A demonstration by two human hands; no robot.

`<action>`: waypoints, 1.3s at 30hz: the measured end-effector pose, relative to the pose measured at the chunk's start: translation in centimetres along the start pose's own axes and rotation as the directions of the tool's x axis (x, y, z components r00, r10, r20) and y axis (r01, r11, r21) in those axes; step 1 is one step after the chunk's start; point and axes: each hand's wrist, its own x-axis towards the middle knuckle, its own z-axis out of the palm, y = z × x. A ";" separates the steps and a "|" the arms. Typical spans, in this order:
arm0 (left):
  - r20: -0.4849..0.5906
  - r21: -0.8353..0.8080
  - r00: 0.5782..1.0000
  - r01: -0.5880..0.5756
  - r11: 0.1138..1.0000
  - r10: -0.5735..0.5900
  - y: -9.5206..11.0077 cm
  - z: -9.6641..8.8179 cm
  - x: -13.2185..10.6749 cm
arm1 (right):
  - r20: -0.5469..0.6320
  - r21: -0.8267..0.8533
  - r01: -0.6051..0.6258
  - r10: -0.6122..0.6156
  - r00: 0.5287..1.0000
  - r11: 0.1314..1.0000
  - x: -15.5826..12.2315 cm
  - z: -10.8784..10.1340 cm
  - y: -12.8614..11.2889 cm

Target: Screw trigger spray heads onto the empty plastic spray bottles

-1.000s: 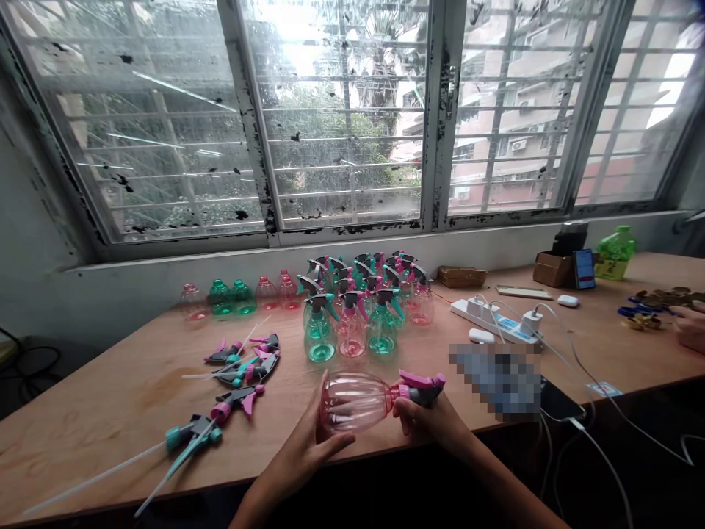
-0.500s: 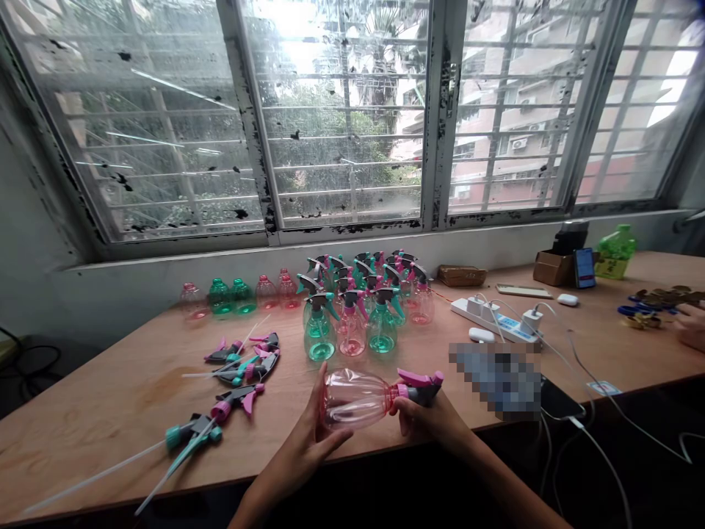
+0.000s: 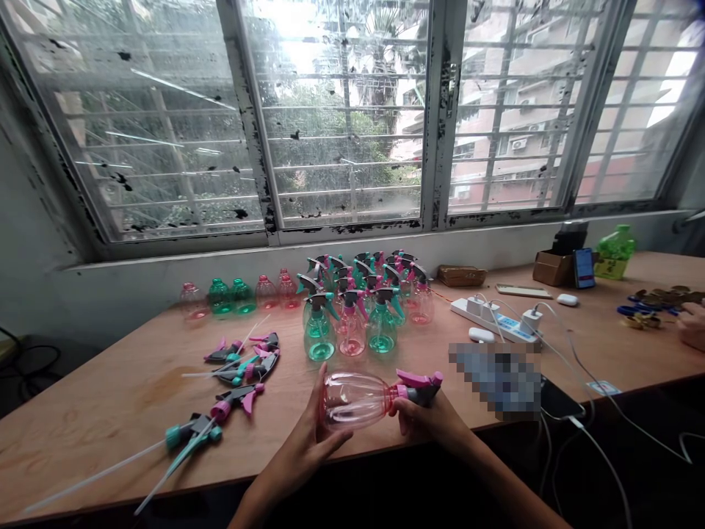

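A clear pink spray bottle (image 3: 355, 399) lies sideways in the air between my hands, just over the table's front edge. Its base is gripped by my left hand (image 3: 313, 426). At the neck, my right hand (image 3: 421, 415) is closed around the pink collar and grey-and-pink spray head (image 3: 421, 387), which sits on the bottle's mouth. Several loose spray heads (image 3: 236, 400) with thin tubes lie to the left, in pink, teal and grey. Beyond my hands stand several pink and green spray bottles (image 3: 352, 327) with heads fitted.
Headless bottles (image 3: 220, 297) line the back left by the window sill. Toward the right are a power strip (image 3: 496, 321) with chargers and cables, a phone (image 3: 562, 399), earphone cases and a cardboard box (image 3: 554, 268). Another person's hand (image 3: 691, 323) shows at the far right.
Almost nothing differs. The bottle appears turned slightly about its length, while both hands keep their places on it.
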 end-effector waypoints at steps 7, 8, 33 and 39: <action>0.026 -0.040 1.000 -0.003 0.999 0.005 -0.4 -0.2 0.0 | 0.003 -0.046 -0.015 0.015 1.000 0.999 0.1 -0.4 0.9; 0.036 -0.046 0.999 0.004 0.999 -0.002 -0.4 -0.2 0.0 | 0.005 -0.059 -0.016 0.016 1.000 0.998 0.1 -0.4 0.9; 0.032 -0.025 0.999 0.000 1.000 0.001 0.3 0.2 0.0 | 0.032 -0.057 0.001 0.001 0.999 0.998 0.2 -0.5 1.1; 0.078 -0.065 0.997 0.032 0.997 -0.026 -0.3 -0.3 -0.1 | 0.016 -0.053 -0.011 0.012 1.000 0.999 0.1 -0.3 0.8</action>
